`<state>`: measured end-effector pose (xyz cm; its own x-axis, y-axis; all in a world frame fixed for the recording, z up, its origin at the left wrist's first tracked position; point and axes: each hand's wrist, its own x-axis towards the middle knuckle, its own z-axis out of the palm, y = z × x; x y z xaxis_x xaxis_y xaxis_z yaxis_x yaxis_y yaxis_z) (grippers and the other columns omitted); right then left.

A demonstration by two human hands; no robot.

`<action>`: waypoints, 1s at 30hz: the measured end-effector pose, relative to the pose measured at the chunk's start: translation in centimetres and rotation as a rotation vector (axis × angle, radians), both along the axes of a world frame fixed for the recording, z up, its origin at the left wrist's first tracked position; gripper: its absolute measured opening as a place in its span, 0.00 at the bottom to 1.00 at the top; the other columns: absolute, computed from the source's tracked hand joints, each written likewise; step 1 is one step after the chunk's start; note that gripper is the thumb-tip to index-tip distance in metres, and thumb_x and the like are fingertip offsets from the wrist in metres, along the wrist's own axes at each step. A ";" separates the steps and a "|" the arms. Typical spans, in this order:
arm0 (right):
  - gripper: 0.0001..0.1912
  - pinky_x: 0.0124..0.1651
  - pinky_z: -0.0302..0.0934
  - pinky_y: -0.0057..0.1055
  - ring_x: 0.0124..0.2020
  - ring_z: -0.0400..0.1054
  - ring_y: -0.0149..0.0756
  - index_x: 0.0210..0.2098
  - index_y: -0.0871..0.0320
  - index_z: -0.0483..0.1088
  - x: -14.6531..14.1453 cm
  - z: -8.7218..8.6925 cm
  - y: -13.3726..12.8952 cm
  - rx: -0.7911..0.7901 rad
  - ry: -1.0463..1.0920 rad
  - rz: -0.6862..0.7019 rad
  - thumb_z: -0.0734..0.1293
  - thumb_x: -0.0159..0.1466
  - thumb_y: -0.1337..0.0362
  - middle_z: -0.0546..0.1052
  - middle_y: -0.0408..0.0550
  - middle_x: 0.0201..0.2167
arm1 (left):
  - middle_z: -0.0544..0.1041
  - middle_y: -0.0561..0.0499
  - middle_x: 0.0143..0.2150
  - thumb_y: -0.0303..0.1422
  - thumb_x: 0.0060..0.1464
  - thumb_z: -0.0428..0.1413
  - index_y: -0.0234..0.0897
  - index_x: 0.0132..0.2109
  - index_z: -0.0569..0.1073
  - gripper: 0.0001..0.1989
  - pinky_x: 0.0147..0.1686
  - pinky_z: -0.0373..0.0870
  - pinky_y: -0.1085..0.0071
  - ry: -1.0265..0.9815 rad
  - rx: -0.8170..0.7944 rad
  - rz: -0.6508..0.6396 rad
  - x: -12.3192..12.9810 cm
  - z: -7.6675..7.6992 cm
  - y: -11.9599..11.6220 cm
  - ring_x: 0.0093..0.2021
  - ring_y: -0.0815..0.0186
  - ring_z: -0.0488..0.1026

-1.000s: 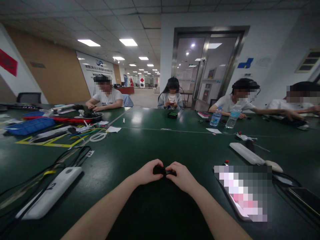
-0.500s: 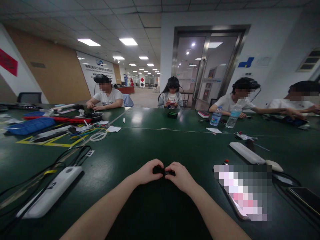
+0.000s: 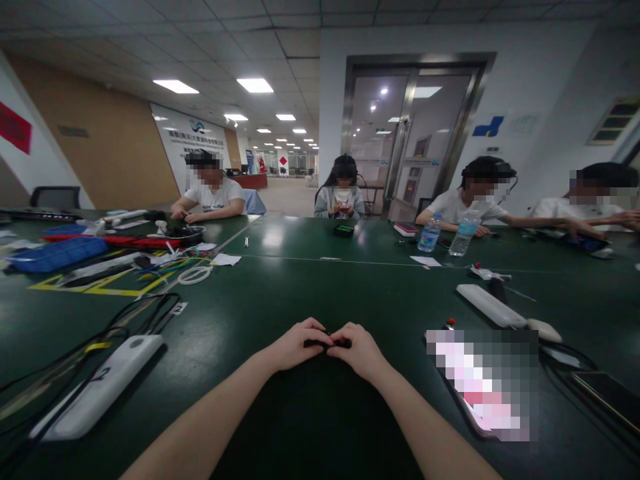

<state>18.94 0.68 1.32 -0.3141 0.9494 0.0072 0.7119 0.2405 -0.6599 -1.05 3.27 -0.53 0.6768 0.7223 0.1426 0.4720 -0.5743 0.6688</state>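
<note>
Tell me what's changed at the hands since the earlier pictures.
The left hand has brought its fingers inward toward the right hand, covering more of the small black object. Both hands still hold it. The blue tray stayed put.

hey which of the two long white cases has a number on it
The white case left of your left hand, marked 2; the other case, right of your right hand, shows no number.
</note>
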 end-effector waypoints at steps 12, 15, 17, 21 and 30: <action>0.20 0.37 0.59 0.31 0.34 0.65 0.34 0.48 0.52 0.70 1.5 -0.6 0.5 -0.082 0.075 -0.057 0.66 0.57 0.56 0.70 0.44 0.33 | 0.66 0.52 0.49 0.33 0.58 0.49 0.56 0.51 0.71 0.17 0.50 0.62 0.65 0.178 0.199 0.114 -1.6 0.0 1.0 0.48 0.63 0.66; 0.18 0.39 0.61 0.32 0.36 0.66 0.35 0.48 0.55 0.69 2.8 -1.2 1.3 -0.073 0.143 -0.147 0.61 0.61 0.56 0.71 0.46 0.35 | 0.66 0.50 0.49 0.35 0.58 0.47 0.54 0.51 0.72 0.16 0.49 0.63 0.65 0.272 0.222 0.457 -5.6 -0.3 2.7 0.46 0.63 0.68; 0.16 0.40 0.61 0.33 0.37 0.67 0.36 0.45 0.56 0.70 3.7 -1.6 1.9 -0.070 0.142 -0.218 0.60 0.61 0.57 0.72 0.46 0.35 | 0.67 0.49 0.48 0.36 0.58 0.46 0.53 0.52 0.71 0.17 0.48 0.64 0.64 0.342 0.173 0.755 -9.1 -0.6 3.5 0.45 0.62 0.69; 0.17 0.40 0.62 0.34 0.37 0.69 0.38 0.45 0.58 0.70 5.2 -2.2 2.7 -0.043 0.135 -0.331 0.59 0.61 0.58 0.74 0.48 0.36 | 0.68 0.41 0.48 0.39 0.59 0.41 0.51 0.55 0.69 0.21 0.43 0.66 0.57 0.366 0.018 1.364 -14.4 -0.7 3.6 0.48 0.51 0.68; 0.15 0.41 0.63 0.32 0.40 0.70 0.39 0.44 0.57 0.71 5.6 -2.7 3.0 -0.041 0.168 -0.415 0.60 0.60 0.61 0.76 0.47 0.38 | 0.67 0.40 0.52 0.39 0.57 0.42 0.51 0.55 0.69 0.21 0.46 0.63 0.57 0.315 -0.032 1.620 -14.6 -0.5 3.0 0.52 0.49 0.66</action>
